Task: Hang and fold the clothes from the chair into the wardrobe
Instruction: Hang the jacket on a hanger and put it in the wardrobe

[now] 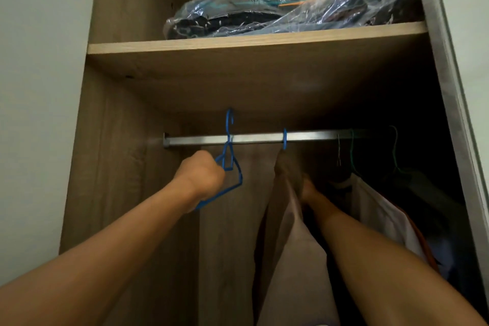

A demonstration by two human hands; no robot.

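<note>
Inside the open wardrobe a metal rail [259,137] runs under a wooden shelf. My left hand [202,174] grips an empty blue hanger [230,164] just below the rail; its hook rises in front of the rail, above it. A pale pinkish-beige garment [291,233] hangs from a second blue hanger [284,138] hooked on the rail. My right hand [308,189] reaches in behind this garment near its shoulder; the fingers are hidden by the cloth.
The wooden shelf [238,42] above carries a clear plastic bag [291,13] of dark clothes. More clothes, one white [378,209], hang on thin hangers at the dark right end of the rail. The wardrobe's left wall [111,167] stands close to my left arm.
</note>
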